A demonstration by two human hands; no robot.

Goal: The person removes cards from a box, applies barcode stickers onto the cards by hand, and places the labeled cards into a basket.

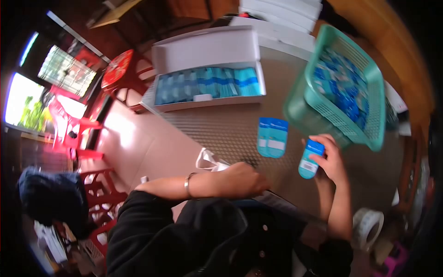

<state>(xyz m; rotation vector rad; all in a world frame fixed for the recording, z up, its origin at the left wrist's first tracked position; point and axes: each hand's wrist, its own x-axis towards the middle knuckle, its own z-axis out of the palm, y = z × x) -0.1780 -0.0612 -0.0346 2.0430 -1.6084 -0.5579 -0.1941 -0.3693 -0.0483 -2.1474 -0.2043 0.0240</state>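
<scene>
A: Head view: how are the hands placed?

B: The right hand (333, 160), right of centre, has its fingers closed on a blue packet (305, 158); the left hand (242, 179), lower centre, is curled, its contents hidden, so its grip cannot be told.

A: And the lettering?

B: White print on the packet's dark-blue header (315, 147) and its white label (308, 166) are too small to read. Similar packets (278, 137) overlap on the worktop (203, 127), centre.

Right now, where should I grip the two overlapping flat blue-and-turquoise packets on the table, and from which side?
Probably pinch both packets together by their outer long edges, coming from your near side. They lie flat and overlapping, rounded ends towards you, and tabletop shows along both outer edges.
</scene>
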